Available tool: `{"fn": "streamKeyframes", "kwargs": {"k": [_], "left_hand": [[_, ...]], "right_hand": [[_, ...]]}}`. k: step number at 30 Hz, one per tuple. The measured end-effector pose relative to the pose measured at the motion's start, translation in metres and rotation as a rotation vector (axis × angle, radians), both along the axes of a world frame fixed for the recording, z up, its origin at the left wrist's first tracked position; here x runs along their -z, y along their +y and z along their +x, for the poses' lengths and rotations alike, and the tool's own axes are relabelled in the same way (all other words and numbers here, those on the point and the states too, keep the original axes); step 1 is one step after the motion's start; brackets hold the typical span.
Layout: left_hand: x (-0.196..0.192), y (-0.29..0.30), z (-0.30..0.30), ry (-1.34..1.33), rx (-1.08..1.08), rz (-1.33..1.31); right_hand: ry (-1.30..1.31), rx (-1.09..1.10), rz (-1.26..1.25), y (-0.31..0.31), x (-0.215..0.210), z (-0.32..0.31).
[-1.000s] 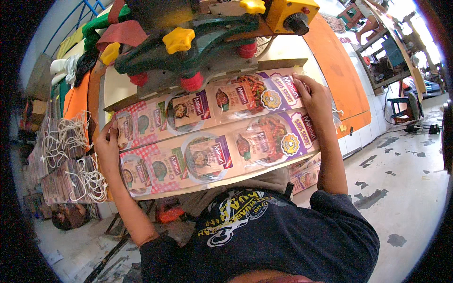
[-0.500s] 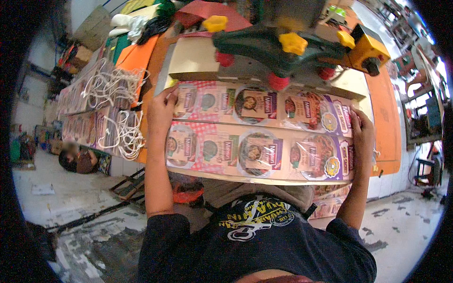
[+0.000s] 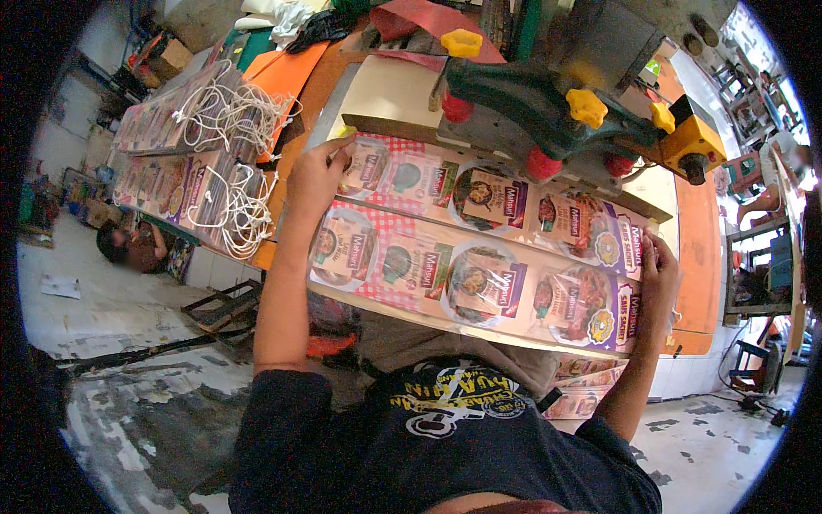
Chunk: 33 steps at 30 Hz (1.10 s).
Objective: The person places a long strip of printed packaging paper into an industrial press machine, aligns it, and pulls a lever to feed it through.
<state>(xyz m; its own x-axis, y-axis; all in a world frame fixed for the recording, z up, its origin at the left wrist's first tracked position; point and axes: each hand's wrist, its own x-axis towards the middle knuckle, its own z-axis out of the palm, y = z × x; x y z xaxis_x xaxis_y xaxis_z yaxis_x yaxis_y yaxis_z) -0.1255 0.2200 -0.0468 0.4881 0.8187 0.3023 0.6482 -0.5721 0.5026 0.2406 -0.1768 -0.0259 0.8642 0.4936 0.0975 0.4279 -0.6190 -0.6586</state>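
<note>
On the orange table (image 3: 699,265) above patchy floor (image 3: 154,420), printed strips (image 3: 479,287).

Forearms (image 3: 287,308) extended; left grip (image 3: 320,177), right grip (image 3: 658,272) wide apart.

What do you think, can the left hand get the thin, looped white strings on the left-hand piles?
Probably yes: the bare left hand is at the left end of the flat, printed pink strips, and nothing tall seems to stand between it and the strings.
</note>
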Motion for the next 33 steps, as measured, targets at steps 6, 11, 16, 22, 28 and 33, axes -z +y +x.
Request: {"fn": "streamKeyframes", "kwargs": {"k": [6,11,16,22,28,33], "left_hand": [[-0.017,-0.007,0.005,0.031,-0.047,-0.152],[-0.008,0.0,0.004,-0.006,-0.035,-0.159],[-0.018,-0.005,0.007,0.05,-0.055,-0.158],[-0.019,-0.005,0.001,0.021,-0.072,-0.224],[-0.027,-0.002,0.02,0.074,-0.06,-0.201],[0.016,0.043,-0.01,-0.046,0.045,-0.163]], "right_hand": [[-0.014,-0.003,-0.014,0.004,-0.006,-0.002],[-0.06,-0.032,0.032,-0.002,0.004,0.005],[-0.006,-0.04,0.064,0.005,-0.005,-0.004],[0.014,-0.021,0.086,0.008,-0.005,-0.009],[0.175,0.0,0.1,-0.012,0.01,0.016],[0.0,-0.074,0.065,0.0,0.01,0.02]]}}
